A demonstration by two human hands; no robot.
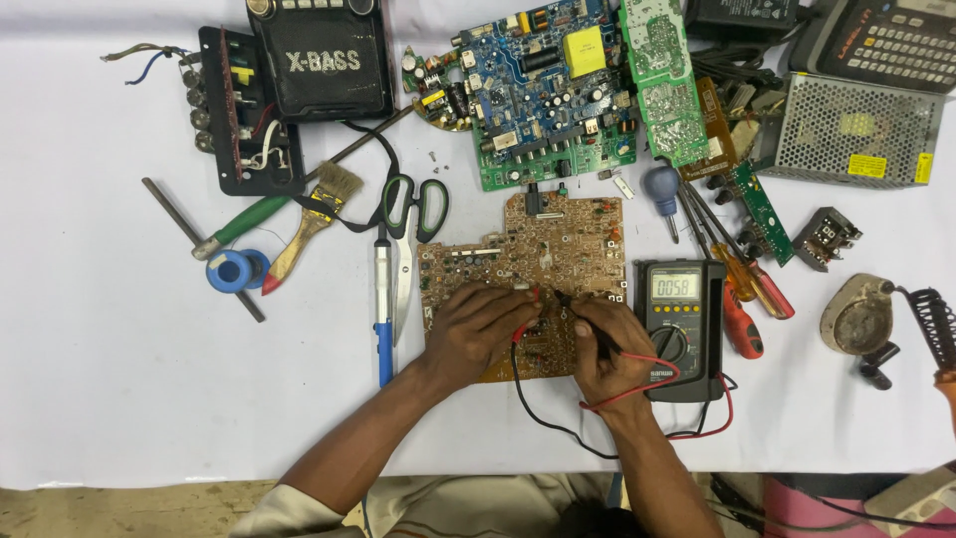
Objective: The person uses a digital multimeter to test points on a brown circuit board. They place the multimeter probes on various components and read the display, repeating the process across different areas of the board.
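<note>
My left hand (483,324) pinches the red probe (525,321) and my right hand (607,344) grips the black probe (583,317), both tips pressed onto the brown circuit board (558,239) lying mid-table. Just right of my right hand sits the meter (682,324), screwdrivers (742,289) beside it. Scissors (410,224) lie left of the board. Farther back rests a blue circuit board (543,90).
</note>
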